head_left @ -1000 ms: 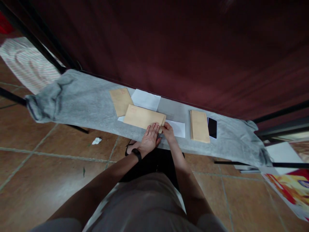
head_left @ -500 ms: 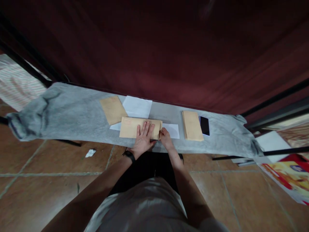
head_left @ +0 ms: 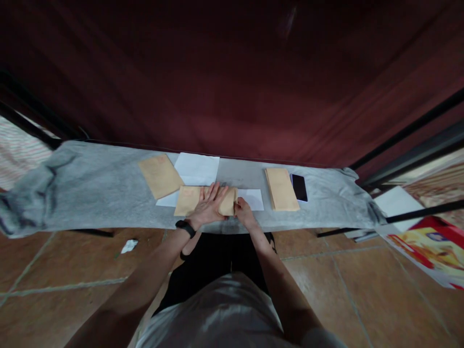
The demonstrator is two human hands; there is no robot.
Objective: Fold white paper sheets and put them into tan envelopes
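A brown paper envelope [head_left: 187,200] lies lengthwise before me on the grey cloth, over some white paper [head_left: 253,198]. Flat across its middle rests my left hand [head_left: 209,208], fingers spread. My right hand [head_left: 242,210] is closed at the envelope's right end, where the paper is raised; its fingertips pinch at that edge, though exactly what lies between them is too small to see. Behind to the left are another brown envelope [head_left: 160,175] and a white sheet [head_left: 196,167].
A stack of brown envelopes [head_left: 282,189] and a dark-screened phone [head_left: 299,187] lie to the right on the grey cloth [head_left: 97,188]. A dark red curtain [head_left: 232,96] hangs behind. On the floor are a crumpled white scrap [head_left: 129,246] and, at right, a printed red box [head_left: 431,249].
My left hand has slid a little left along the envelope, uncovering its right part. My right hand stays at the right end. The whole view has shifted slightly.
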